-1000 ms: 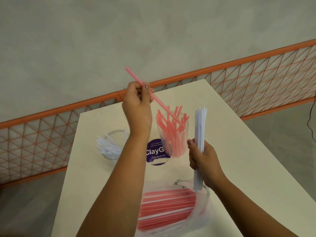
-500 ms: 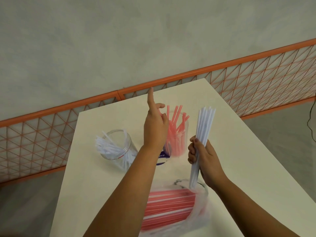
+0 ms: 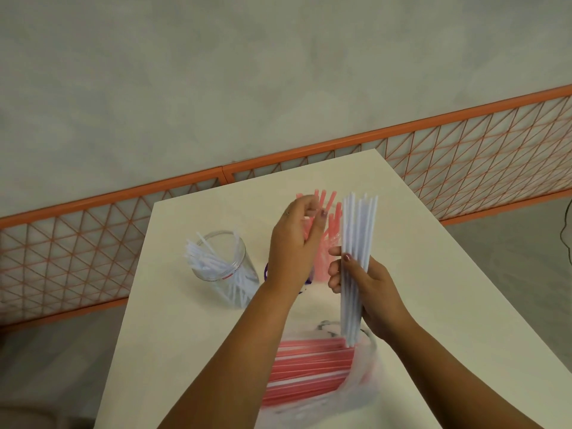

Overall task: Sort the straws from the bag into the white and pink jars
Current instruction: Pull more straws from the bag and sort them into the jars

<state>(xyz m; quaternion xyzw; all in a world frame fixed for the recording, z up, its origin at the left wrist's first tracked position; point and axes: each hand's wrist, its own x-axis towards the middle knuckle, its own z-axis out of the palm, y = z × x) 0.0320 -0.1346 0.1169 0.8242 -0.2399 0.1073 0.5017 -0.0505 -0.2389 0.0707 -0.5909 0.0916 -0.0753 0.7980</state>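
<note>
While the bag (image 3: 312,379) of mostly pink straws lies nearest on the table (image 3: 173,335), the right hand (image 3: 368,286) grips a white straw bundle (image 3: 356,267), long axis near upright. The left hand (image 3: 294,249), fingers loosely open and holding nothing, hovers just left of the bundle, so it's closer to the white jar (image 3: 223,267) off to its left. The pink jar (image 3: 322,243) sits behind both hands.

1 head-worn view looks steeply down, close over the table (image 3: 433,274), slightly blurred.
</note>
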